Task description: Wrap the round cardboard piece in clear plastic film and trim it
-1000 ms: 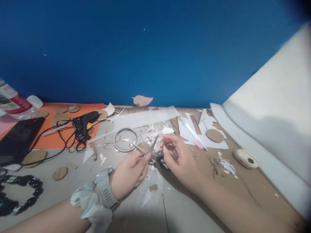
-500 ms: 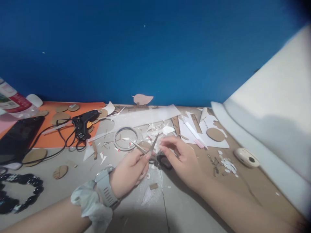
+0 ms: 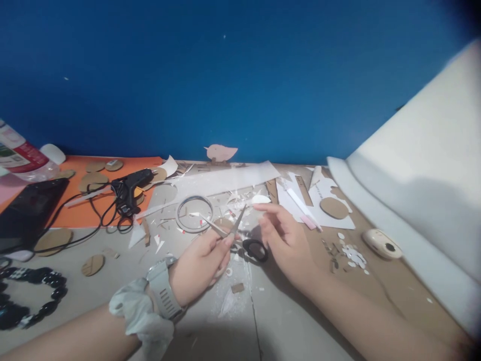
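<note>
My left hand (image 3: 206, 263), with a grey watch and a pale scrunchie at the wrist, is closed around the middle of a pair of scissors (image 3: 256, 250). The two blades stand apart and point up and away; one black handle loop sticks out to the right. Just right of that loop hovers my right hand (image 3: 285, 245), fingers parted and bent, with nothing seen in them. Under and around both hands lie paper scraps and a small brown cardboard piece (image 3: 237, 288). A grey ring (image 3: 194, 214) lies beyond my left hand.
On the left are a black glue gun (image 3: 130, 193) with its cord on orange paper (image 3: 77, 215), a phone (image 3: 30, 210), a bottle (image 3: 24, 155) and a beaded bracelet (image 3: 56, 296). White paper dots (image 3: 353, 255) and a cream oval object (image 3: 381, 244) lie right. A blue wall rises behind.
My right hand has shifted slightly right, away from the scissors, and its fingers have spread, so the black handle loop shows more fully. My left hand and the scissors have hardly moved.
</note>
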`<state>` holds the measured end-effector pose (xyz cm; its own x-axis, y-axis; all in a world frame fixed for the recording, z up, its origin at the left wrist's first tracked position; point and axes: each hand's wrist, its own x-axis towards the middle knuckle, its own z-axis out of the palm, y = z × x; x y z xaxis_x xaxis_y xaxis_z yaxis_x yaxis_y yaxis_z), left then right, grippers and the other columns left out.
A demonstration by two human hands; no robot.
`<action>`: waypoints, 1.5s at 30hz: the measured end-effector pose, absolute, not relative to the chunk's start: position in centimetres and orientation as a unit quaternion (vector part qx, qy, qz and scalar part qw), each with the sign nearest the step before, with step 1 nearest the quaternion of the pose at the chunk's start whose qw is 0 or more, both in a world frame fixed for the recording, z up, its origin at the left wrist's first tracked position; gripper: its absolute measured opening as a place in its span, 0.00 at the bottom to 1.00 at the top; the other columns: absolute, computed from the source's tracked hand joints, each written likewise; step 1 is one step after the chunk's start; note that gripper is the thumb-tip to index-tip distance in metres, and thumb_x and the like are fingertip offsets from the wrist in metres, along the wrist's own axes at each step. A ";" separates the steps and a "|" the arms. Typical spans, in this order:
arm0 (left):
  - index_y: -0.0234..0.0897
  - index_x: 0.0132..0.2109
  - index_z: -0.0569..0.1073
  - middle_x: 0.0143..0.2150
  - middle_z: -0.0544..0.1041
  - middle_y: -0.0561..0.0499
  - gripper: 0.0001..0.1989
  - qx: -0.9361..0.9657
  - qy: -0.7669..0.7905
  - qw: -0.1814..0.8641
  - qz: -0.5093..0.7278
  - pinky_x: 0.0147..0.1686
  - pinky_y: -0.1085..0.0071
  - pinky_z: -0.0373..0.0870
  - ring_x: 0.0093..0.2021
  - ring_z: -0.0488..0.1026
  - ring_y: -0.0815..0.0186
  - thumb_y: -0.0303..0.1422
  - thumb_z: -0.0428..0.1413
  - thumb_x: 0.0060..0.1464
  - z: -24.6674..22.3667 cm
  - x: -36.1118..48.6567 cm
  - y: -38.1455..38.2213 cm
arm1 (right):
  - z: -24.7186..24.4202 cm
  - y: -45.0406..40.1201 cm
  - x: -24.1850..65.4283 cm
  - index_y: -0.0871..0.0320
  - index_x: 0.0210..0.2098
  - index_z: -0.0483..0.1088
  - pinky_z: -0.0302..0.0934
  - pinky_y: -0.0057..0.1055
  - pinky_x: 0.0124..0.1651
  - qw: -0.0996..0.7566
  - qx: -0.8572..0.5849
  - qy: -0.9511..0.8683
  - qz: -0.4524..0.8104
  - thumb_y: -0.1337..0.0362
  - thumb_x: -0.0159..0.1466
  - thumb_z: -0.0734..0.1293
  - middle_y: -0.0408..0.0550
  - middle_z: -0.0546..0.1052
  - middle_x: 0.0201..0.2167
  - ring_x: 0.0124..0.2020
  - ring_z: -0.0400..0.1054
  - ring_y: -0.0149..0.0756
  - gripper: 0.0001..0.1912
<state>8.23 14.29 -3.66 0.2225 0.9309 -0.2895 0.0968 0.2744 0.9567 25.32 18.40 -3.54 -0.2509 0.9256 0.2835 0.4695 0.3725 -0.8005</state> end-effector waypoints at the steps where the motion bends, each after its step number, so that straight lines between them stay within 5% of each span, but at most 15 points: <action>1: 0.37 0.34 0.62 0.15 0.57 0.63 0.14 0.481 0.523 0.610 0.351 0.10 0.83 0.49 0.11 0.50 0.78 0.43 0.45 0.59 -3.7 8.2 14.3 | -3.5 18.4 25.3 0.47 0.51 0.60 0.63 0.30 0.37 0.390 -0.481 -0.734 0.278 0.63 0.66 0.58 0.40 0.70 0.32 0.34 0.67 0.31 0.13; 5: 0.37 0.38 0.62 0.17 0.58 0.63 0.13 0.423 0.525 0.591 0.443 0.09 0.82 0.53 0.11 0.52 0.78 0.43 0.46 0.58 -4.0 8.2 14.4 | -3.8 18.4 25.2 0.52 0.51 0.58 0.57 0.38 0.52 0.423 -0.434 -0.776 0.178 0.66 0.63 0.61 0.48 0.66 0.47 0.50 0.60 0.38 0.16; 8: 0.39 0.42 0.60 0.19 0.60 0.63 0.12 0.406 0.518 0.564 0.498 0.10 0.82 0.54 0.11 0.54 0.78 0.42 0.47 0.59 -4.2 8.0 14.6 | -4.0 18.1 25.0 0.54 0.43 0.61 0.56 0.40 0.50 0.379 -0.387 -0.833 0.116 0.66 0.61 0.63 0.48 0.67 0.42 0.47 0.61 0.40 0.11; 13: 0.37 0.43 0.59 0.17 0.60 0.63 0.12 0.455 0.527 0.543 0.470 0.12 0.81 0.56 0.12 0.55 0.76 0.40 0.48 0.58 -4.1 8.0 14.2 | -4.3 17.9 24.7 0.55 0.45 0.64 0.54 0.41 0.45 0.284 -0.396 -0.874 0.006 0.65 0.63 0.62 0.49 0.71 0.42 0.45 0.63 0.42 0.10; 18: 0.36 0.42 0.62 0.21 0.67 0.59 0.05 0.509 0.489 0.523 0.478 0.25 0.79 0.66 0.22 0.66 0.74 0.33 0.48 0.59 -3.1 8.4 12.9 | -4.5 17.9 24.6 0.57 0.39 0.66 0.57 0.31 0.34 0.243 -0.370 -0.890 0.107 0.66 0.65 0.59 0.46 0.73 0.30 0.32 0.66 0.35 0.05; 23: 0.36 0.41 0.61 0.21 0.69 0.59 0.05 0.474 0.443 0.581 0.491 0.26 0.78 0.68 0.22 0.67 0.75 0.33 0.47 0.60 -2.6 8.7 12.6 | -4.1 17.9 24.8 0.56 0.45 0.66 0.59 0.29 0.32 0.239 -0.379 -0.879 0.164 0.65 0.65 0.59 0.47 0.74 0.31 0.33 0.68 0.35 0.10; 31: 0.37 0.40 0.61 0.18 0.69 0.62 0.14 0.353 0.413 0.682 0.490 0.21 0.74 0.71 0.11 0.59 0.78 0.40 0.55 0.54 -3.1 8.2 14.4 | -3.6 17.7 24.4 0.52 0.48 0.67 0.58 0.27 0.26 0.158 -0.469 -0.843 0.210 0.60 0.65 0.59 0.42 0.77 0.26 0.24 0.70 0.34 0.13; 39: 0.34 0.55 0.56 0.28 0.73 0.57 0.27 0.358 0.408 0.695 0.472 0.22 0.71 0.73 0.11 0.59 0.80 0.38 0.56 0.53 -3.4 8.0 14.6 | -3.7 17.8 24.5 0.53 0.44 0.68 0.57 0.27 0.28 0.173 -0.450 -0.849 0.214 0.61 0.65 0.58 0.42 0.76 0.25 0.24 0.69 0.33 0.11; 45: 0.37 0.57 0.54 0.31 0.74 0.54 0.32 0.418 0.457 0.643 0.451 0.27 0.74 0.72 0.28 0.73 0.69 0.37 0.60 0.49 -3.7 7.8 14.5 | -3.5 17.2 24.4 0.53 0.42 0.69 0.54 0.26 0.25 0.178 -0.449 -0.843 0.237 0.61 0.64 0.60 0.40 0.72 0.20 0.21 0.65 0.32 0.10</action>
<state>7.80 14.47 -3.70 0.1758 0.9617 -0.2104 -0.1983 0.2439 0.9493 24.39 17.22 -3.53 -0.5329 0.8417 0.0871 0.6727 0.4838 -0.5598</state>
